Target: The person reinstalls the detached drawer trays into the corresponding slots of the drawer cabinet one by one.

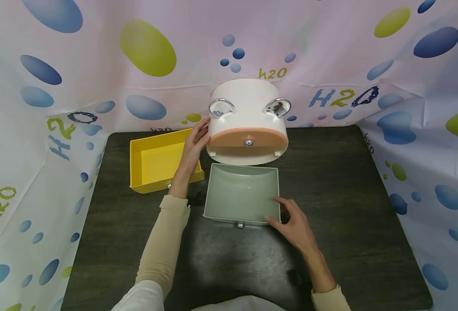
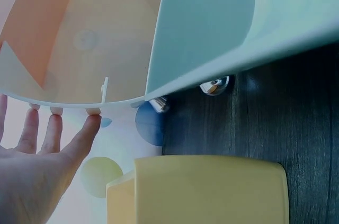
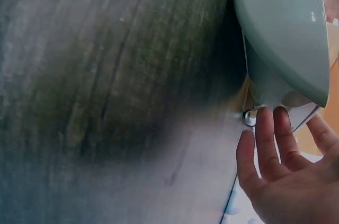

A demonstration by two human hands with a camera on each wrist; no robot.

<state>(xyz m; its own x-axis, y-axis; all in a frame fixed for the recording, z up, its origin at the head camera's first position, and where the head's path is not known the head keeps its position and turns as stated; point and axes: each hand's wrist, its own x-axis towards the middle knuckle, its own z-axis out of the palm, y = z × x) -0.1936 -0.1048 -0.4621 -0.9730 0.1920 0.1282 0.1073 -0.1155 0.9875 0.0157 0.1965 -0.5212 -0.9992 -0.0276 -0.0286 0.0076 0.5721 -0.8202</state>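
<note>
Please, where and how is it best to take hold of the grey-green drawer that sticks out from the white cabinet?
Probably by the front of the grey-green drawer, coming from the person's side. Its back end sits under the white cabinet, so only the front is free. The small metal knob offers a pinch grip; the right hand already touches the front right corner, and the left hand steadies the cabinet.

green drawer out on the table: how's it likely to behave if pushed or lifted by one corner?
The green drawer looks like thin moulded plastic and sits empty, so probably light and fairly stiff. Its glossy walls may slip under the right hand touching its corner. Flat-bottomed on the dark table, it should slide rather than tip.
</note>
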